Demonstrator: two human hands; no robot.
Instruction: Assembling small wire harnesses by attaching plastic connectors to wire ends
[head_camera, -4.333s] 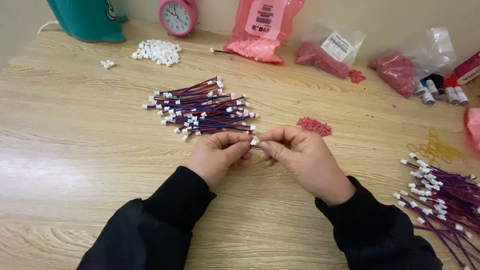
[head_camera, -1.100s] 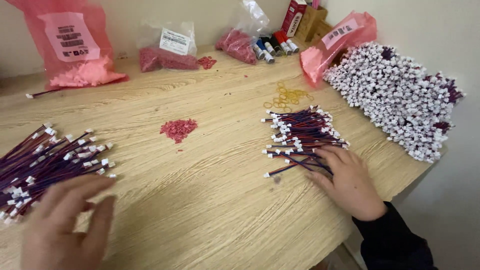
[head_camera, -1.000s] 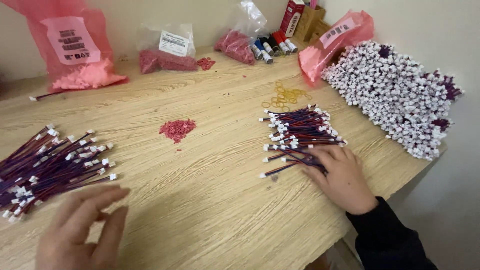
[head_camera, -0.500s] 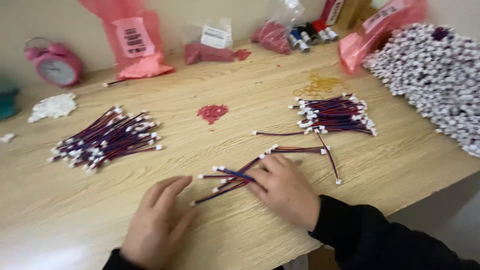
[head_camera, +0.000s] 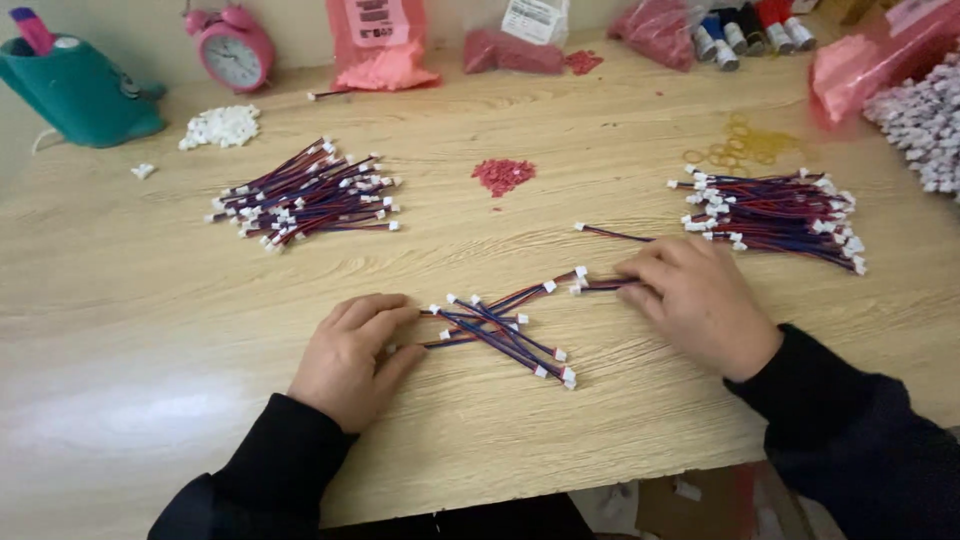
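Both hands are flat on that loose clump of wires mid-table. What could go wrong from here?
The loose wires lie crossed, so the left hand and right hand may tangle them or snag their white plugs. One stray wire could get left behind. The clump sits fairly near the table edge, so a sweep could push some off.
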